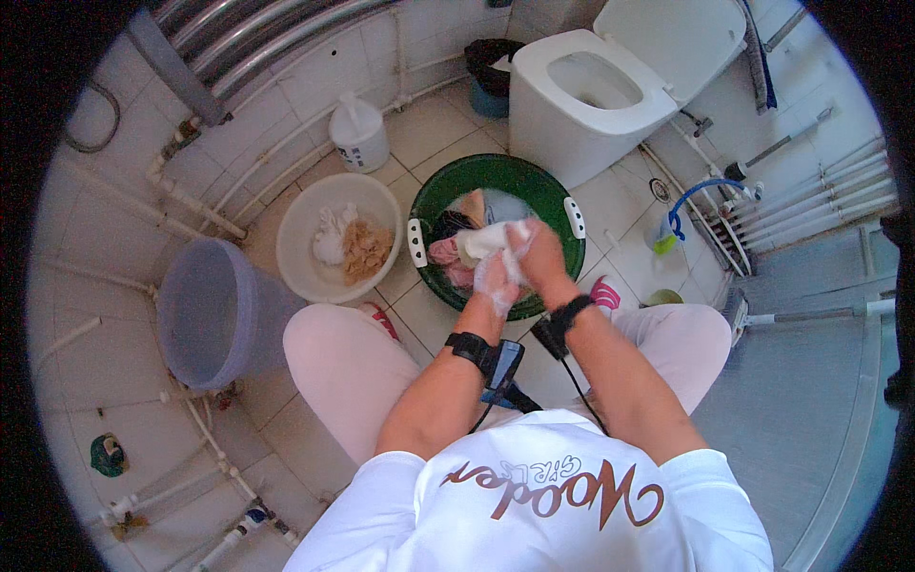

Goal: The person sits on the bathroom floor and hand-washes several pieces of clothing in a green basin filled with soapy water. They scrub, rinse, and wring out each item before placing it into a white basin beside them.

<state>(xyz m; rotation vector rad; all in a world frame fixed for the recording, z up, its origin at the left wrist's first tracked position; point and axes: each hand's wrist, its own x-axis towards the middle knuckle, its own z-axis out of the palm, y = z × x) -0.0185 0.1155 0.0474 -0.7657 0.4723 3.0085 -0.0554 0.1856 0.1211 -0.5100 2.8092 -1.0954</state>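
Over a round green tub [564,181] with white handles, my left hand [499,282] and my right hand [541,255] are close together. Both are closed on a wet white cloth [484,244], bunched up between them. Suds cover my fingers and wrists, so the fingertips are partly hidden. Below the cloth, soapy water in the tub holds a pink cloth [444,252], a dark cloth [452,225] and a tan piece [472,205]. Each wrist wears a black strap with a device on it.
Left of the tub stands a white basin [297,212] holding white and tan cloths [367,252]. A tall translucent bucket [250,329] is nearer me. Behind are a white lidded bucket [360,141], a waste bin [488,98] and a toilet [548,119]. Pipes line the walls.
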